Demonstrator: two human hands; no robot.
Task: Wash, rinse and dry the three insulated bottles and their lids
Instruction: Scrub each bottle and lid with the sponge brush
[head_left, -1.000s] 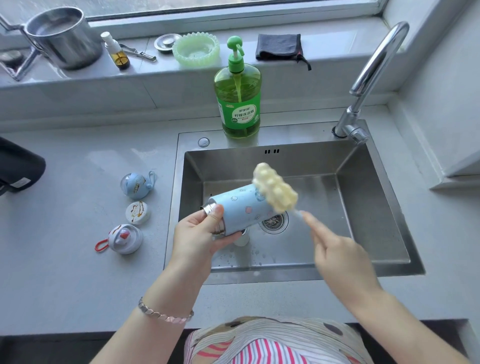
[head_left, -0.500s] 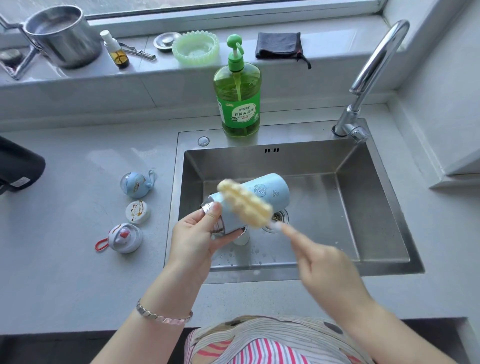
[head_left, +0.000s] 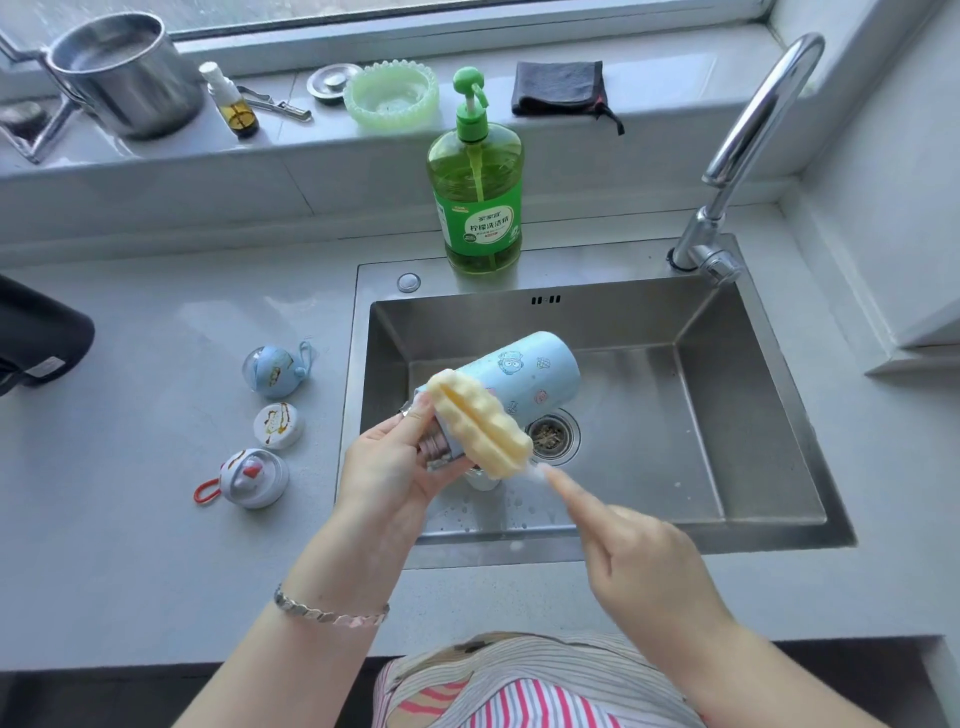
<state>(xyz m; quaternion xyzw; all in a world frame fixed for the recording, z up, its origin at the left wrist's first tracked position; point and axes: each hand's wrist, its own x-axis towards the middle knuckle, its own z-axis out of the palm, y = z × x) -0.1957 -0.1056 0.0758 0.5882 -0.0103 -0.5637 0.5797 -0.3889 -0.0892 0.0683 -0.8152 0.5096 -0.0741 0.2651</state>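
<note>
Left hand (head_left: 387, 467) gripping — right hand (head_left: 639, 558) gripping, forefinger out.

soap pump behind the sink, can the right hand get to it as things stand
Probably yes: only the open sink lies between the right hand and the soap pump. But its fingers grip the sponge brush, so it would likely have to drop that first.

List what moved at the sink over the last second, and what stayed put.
The right hand swept the sponge brush along the blue bottle, from its base end toward the neck, leftward and nearer the person. The base now shows uncovered. Nothing was picked up or released. The left hand keeps gripping the bottle's neck over the sink. The three lids and the detergent bottle have not moved.
</note>
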